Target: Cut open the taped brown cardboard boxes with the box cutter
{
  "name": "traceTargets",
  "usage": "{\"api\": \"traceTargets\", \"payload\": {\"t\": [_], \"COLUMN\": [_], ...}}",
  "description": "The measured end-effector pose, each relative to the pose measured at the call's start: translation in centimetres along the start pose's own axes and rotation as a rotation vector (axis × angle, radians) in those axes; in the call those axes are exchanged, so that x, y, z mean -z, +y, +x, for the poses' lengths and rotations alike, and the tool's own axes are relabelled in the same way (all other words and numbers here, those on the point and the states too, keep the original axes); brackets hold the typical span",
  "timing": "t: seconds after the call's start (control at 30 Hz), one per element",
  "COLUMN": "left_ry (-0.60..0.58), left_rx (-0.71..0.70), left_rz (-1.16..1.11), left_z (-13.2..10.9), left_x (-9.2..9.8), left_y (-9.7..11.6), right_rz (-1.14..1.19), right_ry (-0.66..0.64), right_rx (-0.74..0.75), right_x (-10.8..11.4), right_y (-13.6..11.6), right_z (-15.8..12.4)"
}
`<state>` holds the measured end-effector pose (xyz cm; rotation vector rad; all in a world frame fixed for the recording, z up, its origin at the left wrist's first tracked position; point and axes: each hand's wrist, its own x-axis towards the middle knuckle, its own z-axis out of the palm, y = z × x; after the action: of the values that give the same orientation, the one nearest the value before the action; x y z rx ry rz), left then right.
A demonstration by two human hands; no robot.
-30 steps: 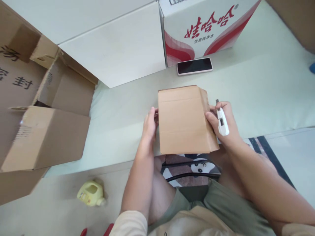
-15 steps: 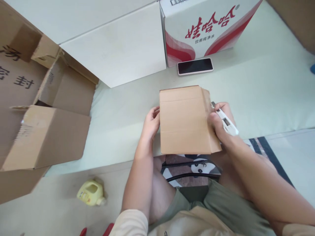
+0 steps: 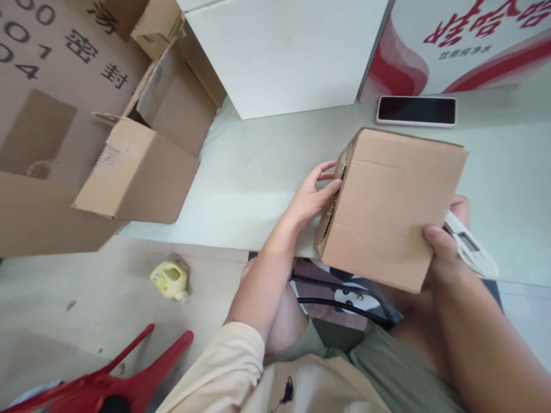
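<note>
A small brown cardboard box [image 3: 396,206] is held above the table's front edge, tilted so that its left side shows a ragged, corrugated edge. My left hand [image 3: 312,195] grips that left side, with the thumb near the ragged edge and the fingers partly behind the box. On the opposite side my right hand [image 3: 447,246] has its thumb pressed on the box's face. The same hand holds a white utility knife [image 3: 471,244] that points up and left. Its tip is hidden behind the box.
A phone [image 3: 416,110] lies beyond the box, in front of a red-and-white carton [image 3: 404,57] and a white box [image 3: 293,57]. Large opened cardboard boxes [image 3: 159,178] stand on the left. On the floor are a yellow jug [image 3: 170,280] and a red object [image 3: 129,378].
The view has swung left. The cardboard box has turned, so its left side now shows in place of its right side. Both hands stay on it, and the knife remains in my right hand.
</note>
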<state>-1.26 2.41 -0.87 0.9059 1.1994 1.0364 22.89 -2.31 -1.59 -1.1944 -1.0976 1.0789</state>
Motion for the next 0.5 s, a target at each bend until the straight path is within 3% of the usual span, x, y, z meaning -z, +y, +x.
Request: {"api": "traceTargets", "payload": {"t": [0.27,0.5], "left_ry": [0.018,0.025], "left_rx": [-0.192,-0.026], "left_rz": [0.188,-0.059], "left_z": [0.9,0.1], "left_x": [1.1,1.7], "left_y": [-1.0,0.2], "right_rz": [-0.025,-0.055], "right_ry": [-0.027,0.028], "right_rx": [0.041,0.016], "right_x": [-0.6,0.2], "right_y": [0.3,0.7], "right_z": [1.1,2.0]}}
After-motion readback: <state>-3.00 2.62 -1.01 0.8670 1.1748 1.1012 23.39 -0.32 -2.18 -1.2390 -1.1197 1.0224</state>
